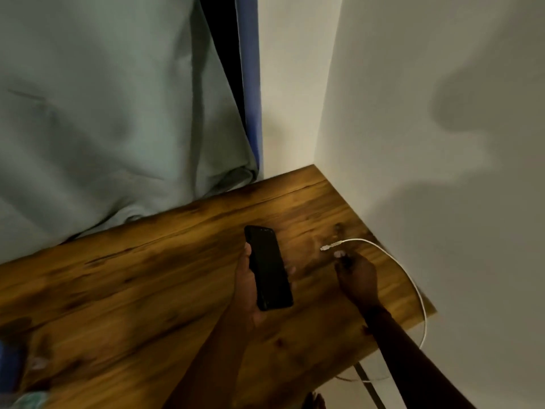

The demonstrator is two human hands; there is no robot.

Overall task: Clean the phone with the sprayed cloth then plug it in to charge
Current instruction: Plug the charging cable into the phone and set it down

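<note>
My left hand (250,287) curls round the phone (269,268). To its right, my right hand (358,278) seems to touch the cable (362,240) plug; the blur hides whether its fingers are pinching anything.

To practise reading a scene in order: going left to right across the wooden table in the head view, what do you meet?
Black rectangular phone, gripped by the left hand → plug end of the thin white charging cable → right hand → plain pale wall.
</note>
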